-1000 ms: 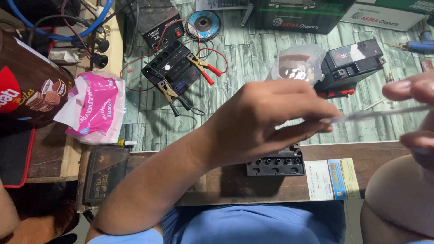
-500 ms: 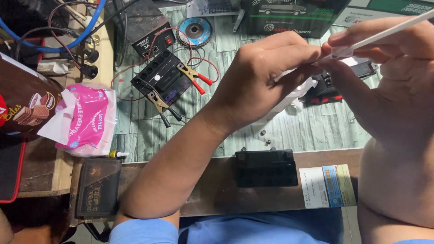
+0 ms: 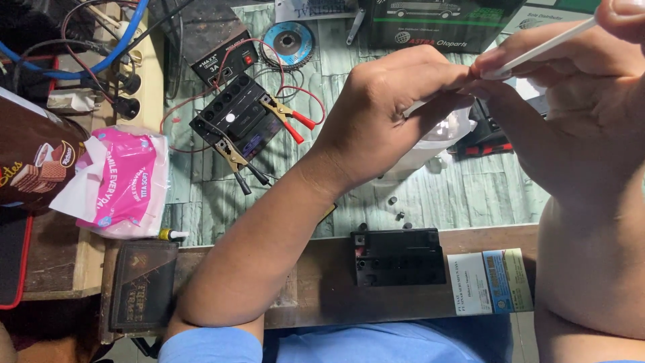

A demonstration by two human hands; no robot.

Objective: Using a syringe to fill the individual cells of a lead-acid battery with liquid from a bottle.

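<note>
My left hand [image 3: 390, 114] reaches in from the lower left, and its fingertips pinch the lower end of a thin white tube [image 3: 537, 48]. My right hand [image 3: 571, 101] holds that same tube higher up, at the top right, so it slants upward to the right. Below both hands a clear plastic container [image 3: 440, 138] rests on the green plank tabletop, partly hidden. A black battery block [image 3: 398, 257] lies at the table's near edge, with a few small black caps [image 3: 396, 208] just beyond it.
A small black battery [image 3: 235, 121] with red and black clamps and a charger box [image 3: 222, 64] sit at the upper left. A pink tissue pack [image 3: 121, 181], brown snack bag [image 3: 33, 161], dark wallet [image 3: 142, 286], grinding disc [image 3: 289, 40] and green-black carton [image 3: 437, 23] surround the work spot.
Both hands have come together and moved up toward the top right. The tube went from lying level to slanting upward. The left fingertips now pinch its end.
</note>
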